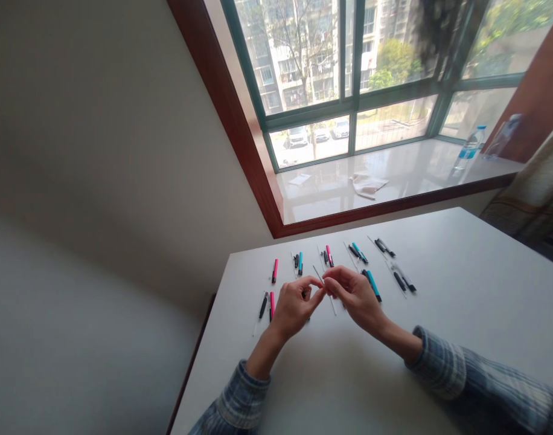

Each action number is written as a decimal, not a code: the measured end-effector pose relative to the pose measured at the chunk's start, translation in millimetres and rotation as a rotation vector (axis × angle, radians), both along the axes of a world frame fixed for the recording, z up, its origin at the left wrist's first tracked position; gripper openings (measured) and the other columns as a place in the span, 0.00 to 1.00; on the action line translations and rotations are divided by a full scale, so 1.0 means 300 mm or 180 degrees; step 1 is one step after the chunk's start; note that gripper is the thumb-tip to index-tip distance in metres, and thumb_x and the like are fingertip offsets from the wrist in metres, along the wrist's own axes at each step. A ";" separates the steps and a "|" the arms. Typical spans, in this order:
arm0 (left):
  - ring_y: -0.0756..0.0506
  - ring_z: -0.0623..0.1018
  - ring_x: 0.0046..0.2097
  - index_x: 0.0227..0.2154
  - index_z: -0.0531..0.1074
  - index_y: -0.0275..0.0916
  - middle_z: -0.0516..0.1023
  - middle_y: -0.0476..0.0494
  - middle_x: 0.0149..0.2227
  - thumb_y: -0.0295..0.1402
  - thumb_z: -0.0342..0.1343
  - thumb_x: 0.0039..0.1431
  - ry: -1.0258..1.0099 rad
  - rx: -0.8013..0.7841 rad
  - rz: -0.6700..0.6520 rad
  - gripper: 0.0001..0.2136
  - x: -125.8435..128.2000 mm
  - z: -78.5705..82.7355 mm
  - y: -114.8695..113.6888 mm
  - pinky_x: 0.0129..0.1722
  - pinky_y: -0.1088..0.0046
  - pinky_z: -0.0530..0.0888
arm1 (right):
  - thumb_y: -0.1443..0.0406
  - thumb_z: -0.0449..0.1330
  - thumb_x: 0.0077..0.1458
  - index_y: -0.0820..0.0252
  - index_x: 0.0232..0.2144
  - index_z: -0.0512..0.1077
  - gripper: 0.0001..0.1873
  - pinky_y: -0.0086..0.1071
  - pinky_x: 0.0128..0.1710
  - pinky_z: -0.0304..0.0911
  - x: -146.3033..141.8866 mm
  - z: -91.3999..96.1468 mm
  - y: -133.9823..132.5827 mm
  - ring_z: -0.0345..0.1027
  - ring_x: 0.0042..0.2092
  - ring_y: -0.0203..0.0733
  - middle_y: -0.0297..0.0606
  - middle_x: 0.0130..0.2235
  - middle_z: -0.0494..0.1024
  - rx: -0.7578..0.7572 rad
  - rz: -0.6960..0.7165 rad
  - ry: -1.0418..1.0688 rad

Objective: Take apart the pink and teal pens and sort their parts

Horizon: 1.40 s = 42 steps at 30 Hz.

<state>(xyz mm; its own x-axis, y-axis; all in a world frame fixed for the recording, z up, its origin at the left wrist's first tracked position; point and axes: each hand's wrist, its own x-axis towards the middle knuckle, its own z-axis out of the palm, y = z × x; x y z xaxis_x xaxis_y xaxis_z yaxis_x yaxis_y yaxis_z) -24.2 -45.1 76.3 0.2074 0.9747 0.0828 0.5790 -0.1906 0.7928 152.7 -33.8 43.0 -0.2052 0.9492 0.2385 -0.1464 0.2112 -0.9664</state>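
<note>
My left hand point(297, 308) and my right hand point(353, 296) hover over a white table point(394, 344), their fingertips meeting at the middle. A thin clear rod point(332, 306), perhaps a pen refill, runs past those fingertips, and whether either hand grips it is hidden. Several slim pens and pen parts lie in a loose row beyond my hands, each beside a similar thin rod. They include a pink pen point(274, 271), a teal pen point(372, 285) near my right hand and a black pen point(262, 306) near my left.
The table's far edge stands below a glossy white windowsill point(407, 172) with a dark red frame. On the sill are a folded cloth or paper point(368, 185) and a water bottle point(469, 148). A beige wall rises to the left, and a patterned curtain point(537, 193) hangs at the right.
</note>
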 end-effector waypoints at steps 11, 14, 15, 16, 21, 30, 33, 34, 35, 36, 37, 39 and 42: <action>0.51 0.60 0.22 0.34 0.81 0.42 0.62 0.54 0.18 0.43 0.57 0.64 0.0740 0.0561 0.0016 0.12 0.017 -0.006 -0.013 0.27 0.73 0.56 | 0.53 0.63 0.63 0.58 0.38 0.78 0.15 0.33 0.34 0.69 0.010 -0.002 -0.003 0.73 0.35 0.42 0.39 0.35 0.80 0.0234 -0.0127 -0.0437; 0.48 0.68 0.23 0.37 0.83 0.45 0.69 0.52 0.19 0.47 0.57 0.64 0.1123 0.0500 0.0390 0.14 -0.040 0.006 0.013 0.30 0.72 0.61 | 0.52 0.62 0.64 0.58 0.38 0.77 0.15 0.32 0.34 0.69 0.015 -0.007 0.007 0.74 0.37 0.43 0.40 0.37 0.80 0.0236 -0.0374 -0.0584; 0.47 0.71 0.25 0.40 0.83 0.46 0.73 0.50 0.20 0.47 0.56 0.64 0.1299 0.0435 0.0646 0.14 -0.072 0.010 0.027 0.32 0.71 0.63 | 0.52 0.61 0.65 0.58 0.38 0.77 0.16 0.33 0.35 0.69 0.016 -0.009 0.011 0.73 0.38 0.44 0.40 0.37 0.80 0.0230 -0.0445 -0.0619; 0.45 0.75 0.29 0.44 0.82 0.47 0.78 0.48 0.24 0.46 0.55 0.65 0.1484 0.0374 0.0884 0.14 -0.109 0.012 0.041 0.34 0.71 0.66 | 0.52 0.61 0.65 0.58 0.38 0.77 0.16 0.33 0.36 0.69 0.018 -0.011 0.015 0.73 0.39 0.44 0.40 0.37 0.80 0.0223 -0.0493 -0.0632; 0.40 0.81 0.44 0.54 0.79 0.49 0.86 0.42 0.44 0.36 0.53 0.64 0.2245 -0.0030 0.1545 0.18 -0.269 0.005 0.096 0.43 0.69 0.72 | 0.51 0.60 0.65 0.58 0.38 0.75 0.17 0.34 0.36 0.69 0.019 -0.016 0.019 0.73 0.38 0.44 0.40 0.37 0.80 0.0165 -0.0475 -0.0539; 0.40 0.81 0.43 0.52 0.80 0.52 0.85 0.41 0.47 0.38 0.54 0.64 0.2385 -0.0311 0.1508 0.17 -0.301 -0.037 0.107 0.42 0.69 0.71 | 0.52 0.59 0.66 0.58 0.38 0.75 0.16 0.35 0.38 0.69 0.013 -0.008 0.012 0.72 0.38 0.44 0.40 0.37 0.79 0.0204 -0.0300 -0.0583; 0.40 0.81 0.42 0.52 0.80 0.52 0.85 0.41 0.46 0.39 0.54 0.64 0.2353 -0.0284 0.1469 0.16 -0.306 -0.045 0.108 0.42 0.69 0.71 | 0.52 0.59 0.66 0.58 0.38 0.75 0.16 0.35 0.38 0.69 0.014 -0.009 0.013 0.72 0.38 0.44 0.40 0.36 0.79 0.0220 -0.0280 -0.0593; 0.40 0.81 0.42 0.51 0.80 0.52 0.85 0.41 0.45 0.39 0.54 0.64 0.2345 -0.0274 0.1463 0.16 -0.308 -0.047 0.108 0.42 0.69 0.71 | 0.52 0.59 0.66 0.58 0.38 0.74 0.15 0.35 0.38 0.69 0.014 -0.009 0.013 0.71 0.37 0.44 0.39 0.36 0.78 0.0222 -0.0270 -0.0592; 0.40 0.81 0.42 0.51 0.80 0.52 0.85 0.41 0.45 0.38 0.54 0.64 0.2340 -0.0263 0.1461 0.16 -0.309 -0.049 0.109 0.41 0.69 0.71 | 0.53 0.58 0.66 0.58 0.38 0.74 0.15 0.35 0.38 0.69 0.015 -0.009 0.012 0.71 0.37 0.43 0.39 0.36 0.78 0.0220 -0.0260 -0.0587; 0.40 0.81 0.42 0.50 0.81 0.52 0.85 0.41 0.45 0.38 0.54 0.64 0.2337 -0.0256 0.1459 0.16 -0.310 -0.049 0.109 0.41 0.69 0.70 | 0.53 0.58 0.67 0.58 0.38 0.74 0.15 0.35 0.37 0.69 0.015 -0.009 0.012 0.71 0.37 0.43 0.39 0.36 0.78 0.0218 -0.0252 -0.0580; 0.40 0.81 0.42 0.50 0.81 0.52 0.85 0.42 0.44 0.38 0.54 0.63 0.2339 -0.0252 0.1457 0.15 -0.312 -0.050 0.109 0.41 0.69 0.70 | 0.53 0.58 0.67 0.58 0.38 0.74 0.15 0.35 0.37 0.69 0.015 -0.008 0.011 0.71 0.37 0.43 0.39 0.36 0.78 0.0214 -0.0246 -0.0574; 0.40 0.81 0.42 0.48 0.81 0.52 0.85 0.42 0.43 0.37 0.54 0.63 0.2355 -0.0246 0.1458 0.15 -0.313 -0.049 0.110 0.42 0.69 0.70 | 0.53 0.57 0.67 0.57 0.38 0.73 0.14 0.34 0.37 0.68 0.014 -0.008 0.010 0.70 0.36 0.42 0.38 0.35 0.77 0.0202 -0.0237 -0.0571; 0.39 0.81 0.41 0.48 0.81 0.52 0.85 0.42 0.42 0.38 0.53 0.64 0.2384 -0.0220 0.1472 0.15 -0.312 -0.049 0.111 0.42 0.68 0.70 | 0.54 0.57 0.68 0.57 0.38 0.72 0.14 0.33 0.36 0.67 0.012 -0.007 0.009 0.69 0.35 0.41 0.37 0.35 0.76 0.0190 -0.0228 -0.0581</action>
<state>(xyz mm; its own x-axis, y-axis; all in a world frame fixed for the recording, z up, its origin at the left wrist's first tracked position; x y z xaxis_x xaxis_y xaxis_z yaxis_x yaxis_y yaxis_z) -117.8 -11.8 61.6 -0.2328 0.9723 0.0210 0.9583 0.2256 0.1751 156.3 -31.2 41.0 -0.1826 0.9483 0.2597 0.0476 0.2724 -0.9610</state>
